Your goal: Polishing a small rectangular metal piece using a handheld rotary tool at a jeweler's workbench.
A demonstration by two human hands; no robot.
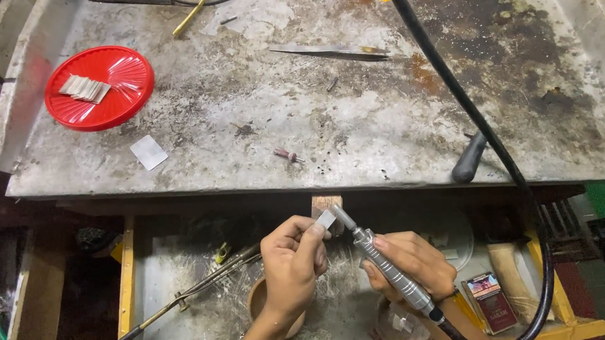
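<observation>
A worn, stained grey metal worktop (355, 109) fills the upper part of the view, seen from above. Near its left edge sits a round red plastic dish (123, 97) holding a small fanned stack of thin silvery metal strips (84, 88). Just below the dish, near the front left corner, one flat pale square piece (149, 151) lies alone. Towards the middle of the front edge rests a small red-tipped grinding bit (288, 155). Further back, long metal tweezers (330, 51) lie flat.

Below the front edge, over an open yellow-framed drawer (128, 289), the left hand (291, 266) pinches a small silvery metal piece (326, 220) between thumb and fingertips, held against a small wooden peg (326, 203) that juts from the worktop edge. The right hand (412, 262) is wrapped around a slim silver rotary handpiece (387, 270), its tip touching the piece. A thick black flexible shaft (468, 109) runs from the handpiece up across the worktop's right side.

As a judgement, one piece is being worked while the stack in the dish waits; which pieces are finished cannot be told.
</observation>
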